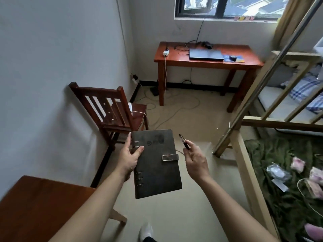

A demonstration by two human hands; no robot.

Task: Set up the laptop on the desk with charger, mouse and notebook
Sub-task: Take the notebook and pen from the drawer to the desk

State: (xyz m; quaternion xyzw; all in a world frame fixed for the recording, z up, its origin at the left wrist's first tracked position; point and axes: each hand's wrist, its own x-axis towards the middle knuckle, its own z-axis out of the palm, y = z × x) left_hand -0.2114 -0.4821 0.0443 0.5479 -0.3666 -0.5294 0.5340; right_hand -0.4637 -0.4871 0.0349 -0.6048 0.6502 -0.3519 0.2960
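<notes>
My left hand point(129, 158) grips a dark grey ring-bound notebook point(157, 168) by its spine edge, thumb on the cover, held flat in front of me. My right hand point(194, 158) pinches a black pen point(183, 142) that points up and away. Across the room stands a red-brown desk point(176, 57) under the window. On it lie a closed dark laptop point(206, 54), a black mouse point(232, 58) on a blue mouse pad point(240, 59), a black charger with tangled cables point(207, 44), and a white power strip point(166, 52) at the left.
A dark wooden chair point(111, 109) stands against the left wall, with a white cable running over its seat. Loose cables point(167, 109) lie on the floor before the desk. A bunk bed frame point(244, 130) fills the right side. Another wooden table point(35, 206) is at bottom left.
</notes>
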